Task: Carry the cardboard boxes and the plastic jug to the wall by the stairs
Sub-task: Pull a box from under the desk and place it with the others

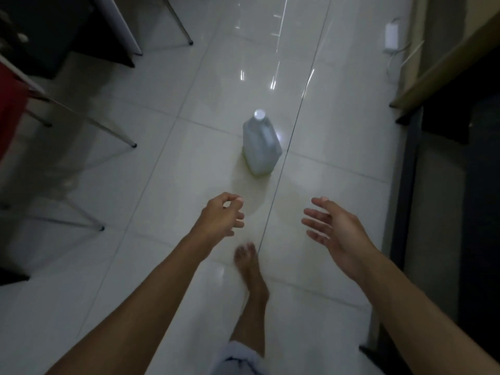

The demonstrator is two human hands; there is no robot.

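Observation:
A translucent plastic jug (261, 146) with a white cap stands upright on the glossy white tiled floor, ahead of me in the middle of the view. My left hand (221, 216) is stretched forward below and left of the jug, fingers loosely curled, holding nothing. My right hand (334, 226) is out to the right, palm turned inward with fingers spread, also empty. Neither hand touches the jug. No cardboard box is plainly in view.
Metal chair or table legs (113, 133) and dark furniture stand on the left. A dark cabinet or door frame (405, 185) runs along the right side. A white power adapter (391, 36) with cable lies at the far right. My bare foot (250, 266) is on the tiles.

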